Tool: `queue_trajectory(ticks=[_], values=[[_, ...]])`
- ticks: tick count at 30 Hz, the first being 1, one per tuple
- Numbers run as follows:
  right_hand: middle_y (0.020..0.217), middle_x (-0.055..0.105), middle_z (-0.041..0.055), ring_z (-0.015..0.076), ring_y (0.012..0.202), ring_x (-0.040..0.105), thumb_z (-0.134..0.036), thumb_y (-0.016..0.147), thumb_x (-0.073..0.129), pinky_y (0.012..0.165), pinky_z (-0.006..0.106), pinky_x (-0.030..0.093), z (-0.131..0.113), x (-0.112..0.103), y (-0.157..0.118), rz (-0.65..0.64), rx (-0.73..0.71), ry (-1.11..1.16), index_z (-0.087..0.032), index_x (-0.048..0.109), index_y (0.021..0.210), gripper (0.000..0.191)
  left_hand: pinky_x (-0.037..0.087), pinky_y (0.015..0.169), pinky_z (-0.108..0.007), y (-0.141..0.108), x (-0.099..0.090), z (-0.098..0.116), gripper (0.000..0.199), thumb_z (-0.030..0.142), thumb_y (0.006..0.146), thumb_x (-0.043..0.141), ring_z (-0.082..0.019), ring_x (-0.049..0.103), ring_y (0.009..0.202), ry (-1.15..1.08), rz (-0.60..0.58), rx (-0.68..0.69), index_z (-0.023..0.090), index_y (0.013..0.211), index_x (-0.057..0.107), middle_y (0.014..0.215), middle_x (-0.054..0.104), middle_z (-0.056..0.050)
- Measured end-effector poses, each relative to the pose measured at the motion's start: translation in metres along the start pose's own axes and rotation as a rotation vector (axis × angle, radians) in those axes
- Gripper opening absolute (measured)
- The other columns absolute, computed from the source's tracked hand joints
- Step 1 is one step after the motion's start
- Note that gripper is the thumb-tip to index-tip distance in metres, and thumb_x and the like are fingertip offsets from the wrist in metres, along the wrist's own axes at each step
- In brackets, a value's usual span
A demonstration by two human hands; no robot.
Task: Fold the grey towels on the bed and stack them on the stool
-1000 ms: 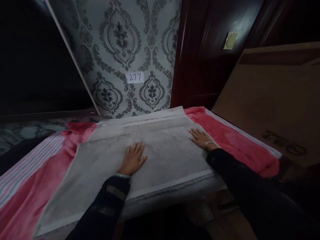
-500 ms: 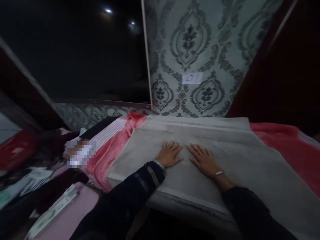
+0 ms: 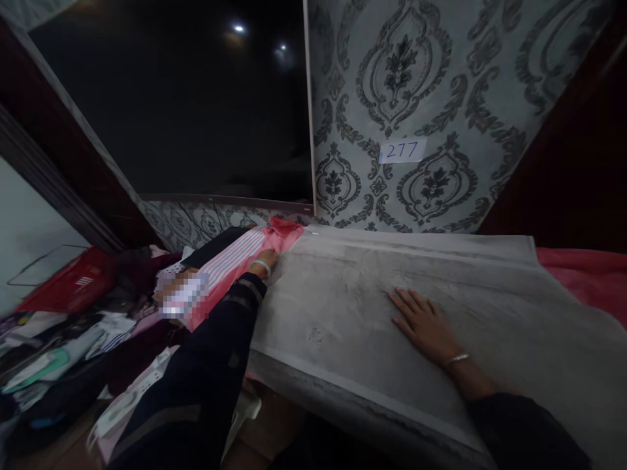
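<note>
- Now, in the head view, the right hand lies flat and open on the grey towel, fingers spread.
- The towel is spread over a pink blanket.
- The left hand is at the towel's left edge; its grip cannot be told.
- A paper label sticks on the patterned wall.

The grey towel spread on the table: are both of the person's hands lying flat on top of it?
No, only the right hand lies flat on the grey towel; the left hand is at its left edge by the pink blanket.
</note>
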State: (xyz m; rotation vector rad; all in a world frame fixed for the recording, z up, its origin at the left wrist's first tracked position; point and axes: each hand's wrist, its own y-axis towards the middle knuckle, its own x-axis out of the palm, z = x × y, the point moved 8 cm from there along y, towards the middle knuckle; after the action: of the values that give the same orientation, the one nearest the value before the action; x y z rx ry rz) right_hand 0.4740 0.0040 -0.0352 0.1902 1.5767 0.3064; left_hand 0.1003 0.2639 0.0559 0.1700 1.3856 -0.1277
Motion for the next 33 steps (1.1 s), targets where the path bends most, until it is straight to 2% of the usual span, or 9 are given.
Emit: queue_trajectory(ticks=[4,9,14,19,23,26,28,31,33], values=[[0.160,0.035,0.0029,0.0314,0.146,0.032,-0.056,0.099,0.024,0.112,0.058,0.034,0.001,0.000,0.000,-0.005,-0.002,-0.001,-0.034,0.035,0.155,0.061,0.046,0.075,-0.021,0.006,-0.003,-0.005,0.031,0.030,0.093,0.054,-0.018,0.070,0.091,-0.009,-0.004,-0.110,0.009,0.101,0.074,0.098,0.075,-0.014],[0.160,0.036,0.0033,0.0313,0.145,0.034,-0.056,0.100,0.023,0.111,0.058,0.035,0.001,-0.001,-0.001,0.017,-0.009,-0.008,-0.033,0.037,0.154,0.061,0.047,0.075,-0.022,0.005,0.002,-0.006,0.024,0.021,0.088,0.059,-0.018,0.068,0.093,-0.039,0.051,-0.149,0.010,0.103,0.073,0.099,0.075,-0.011],[0.160,0.036,0.0020,0.0316,0.145,0.034,-0.056,0.099,0.024,0.112,0.059,0.034,0.004,0.001,-0.003,0.032,-0.002,-0.006,-0.037,0.031,0.156,0.060,0.048,0.071,-0.024,0.013,0.007,-0.010,0.019,0.020,0.087,0.060,-0.019,0.068,0.084,-0.061,0.046,-0.154,0.010,0.095,0.074,0.088,0.074,-0.010],[0.160,0.035,0.0019,0.0317,0.146,0.031,-0.056,0.100,0.024,0.112,0.059,0.033,0.004,0.001,-0.005,0.021,-0.019,-0.007,-0.037,0.026,0.157,0.061,0.048,0.081,-0.024,0.012,0.014,-0.011,0.025,0.023,0.093,0.052,-0.018,0.067,0.096,-0.053,0.090,-0.128,0.013,0.107,0.069,0.106,0.073,-0.011],[0.160,0.035,0.0022,0.0313,0.146,0.032,-0.055,0.100,0.024,0.112,0.058,0.034,0.004,0.000,-0.003,0.013,-0.003,-0.005,-0.036,0.030,0.156,0.060,0.049,0.085,-0.027,0.007,0.011,-0.010,0.025,0.021,0.092,0.051,-0.022,0.068,0.100,-0.023,0.081,-0.133,0.013,0.106,0.069,0.107,0.073,-0.014],[0.161,0.034,0.0021,0.0306,0.147,0.031,-0.053,0.100,0.025,0.113,0.058,0.031,0.002,-0.002,0.001,-0.014,0.017,0.004,-0.036,0.032,0.156,0.058,0.047,0.096,-0.034,0.002,0.002,0.015,0.034,0.024,0.092,0.049,-0.027,0.062,0.116,0.002,0.110,-0.096,0.010,0.118,0.066,0.121,0.068,-0.019],[0.161,0.033,0.0026,0.0307,0.147,0.030,-0.052,0.101,0.026,0.114,0.059,0.030,-0.002,-0.006,0.003,-0.045,0.026,0.015,-0.036,0.031,0.156,0.058,0.038,0.111,-0.042,-0.006,0.005,0.058,0.047,0.033,0.093,0.050,-0.031,0.046,0.137,0.032,0.134,0.089,0.012,0.135,0.057,0.143,0.055,-0.019],[0.162,0.031,0.0050,0.0322,0.148,0.028,-0.052,0.101,0.029,0.114,0.059,0.027,-0.012,-0.017,0.006,-0.100,0.050,0.028,-0.034,0.031,0.157,0.059,0.023,0.120,-0.053,-0.034,0.037,0.126,0.059,0.045,0.094,0.046,-0.031,0.023,0.151,0.105,0.060,0.447,0.024,0.150,0.043,0.162,0.033,-0.009],[0.163,0.029,0.0055,0.0315,0.148,0.026,-0.054,0.100,0.031,0.115,0.057,0.027,-0.015,-0.023,0.010,-0.141,0.051,0.045,-0.033,0.029,0.157,0.061,0.027,0.117,-0.059,-0.045,0.062,0.139,0.057,0.047,0.097,0.039,-0.032,0.023,0.151,0.158,-0.038,0.454,0.031,0.152,0.039,0.164,0.030,-0.005]])
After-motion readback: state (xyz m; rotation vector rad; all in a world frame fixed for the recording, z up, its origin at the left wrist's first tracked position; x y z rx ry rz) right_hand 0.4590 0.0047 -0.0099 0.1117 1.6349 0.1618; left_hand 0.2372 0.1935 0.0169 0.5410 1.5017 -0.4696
